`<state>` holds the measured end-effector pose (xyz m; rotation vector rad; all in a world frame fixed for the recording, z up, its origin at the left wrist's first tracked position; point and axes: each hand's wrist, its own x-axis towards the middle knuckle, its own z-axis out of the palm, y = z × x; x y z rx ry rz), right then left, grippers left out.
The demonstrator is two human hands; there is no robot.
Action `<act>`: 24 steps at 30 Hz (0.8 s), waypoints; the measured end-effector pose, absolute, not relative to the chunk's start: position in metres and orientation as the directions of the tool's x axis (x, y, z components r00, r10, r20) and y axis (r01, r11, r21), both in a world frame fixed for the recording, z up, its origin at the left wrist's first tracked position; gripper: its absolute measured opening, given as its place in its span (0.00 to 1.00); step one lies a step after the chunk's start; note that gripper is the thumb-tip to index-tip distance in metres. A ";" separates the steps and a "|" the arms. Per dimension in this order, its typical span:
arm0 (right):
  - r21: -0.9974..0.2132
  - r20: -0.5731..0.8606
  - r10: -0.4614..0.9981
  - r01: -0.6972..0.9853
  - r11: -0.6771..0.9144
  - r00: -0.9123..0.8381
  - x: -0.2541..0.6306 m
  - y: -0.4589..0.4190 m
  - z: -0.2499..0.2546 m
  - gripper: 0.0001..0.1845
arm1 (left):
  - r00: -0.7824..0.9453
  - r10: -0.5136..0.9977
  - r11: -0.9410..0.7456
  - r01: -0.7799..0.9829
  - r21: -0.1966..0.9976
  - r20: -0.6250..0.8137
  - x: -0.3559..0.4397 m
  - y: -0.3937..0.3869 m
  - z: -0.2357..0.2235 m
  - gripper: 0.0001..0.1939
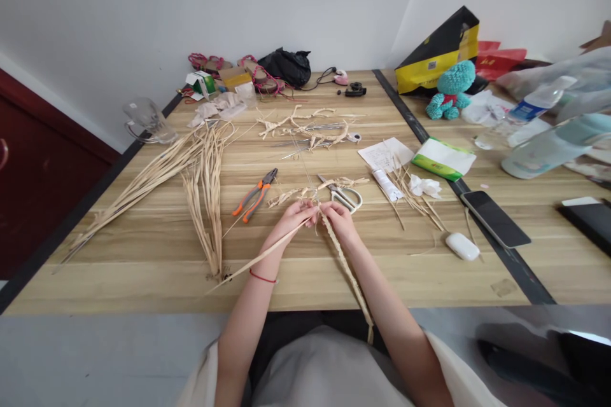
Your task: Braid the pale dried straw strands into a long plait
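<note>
My left hand (294,216) and my right hand (338,215) meet over the middle of the wooden table (143,254), fingers pinched on dried straw. The left hand holds a flat straw strip (248,265) that runs down to the left. A twisted straw braid (346,267) hangs from the right hand toward my lap. Just beyond the hands lie white-handled scissors (346,194) and orange-handled pliers (252,197).
A bundle of loose straw (191,172) spreads over the left side. Finished straw pieces (305,127) lie further back. On the right are a phone (495,218), a white earbud case (462,246), a tissue pack (443,158), a teal knitted toy (451,92) and water bottles (548,143).
</note>
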<state>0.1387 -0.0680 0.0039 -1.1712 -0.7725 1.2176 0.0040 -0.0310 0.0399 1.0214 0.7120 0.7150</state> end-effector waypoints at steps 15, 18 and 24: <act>-0.925 -0.142 0.974 -0.374 -0.066 0.178 0.138 -0.069 0.002 0.14 | 0.569 0.807 0.343 -0.236 0.909 -0.157 0.004 -0.026 0.035 0.11; -0.922 -0.122 0.981 -0.383 -0.055 0.152 0.138 -0.070 0.005 0.14 | 0.571 0.808 0.338 -0.250 0.907 -0.143 0.004 -0.026 0.034 0.12; -0.929 -0.122 0.980 -0.367 -0.057 0.156 0.138 -0.071 0.008 0.15 | 0.570 0.809 0.346 -0.265 0.900 -0.143 0.004 -0.025 0.034 0.14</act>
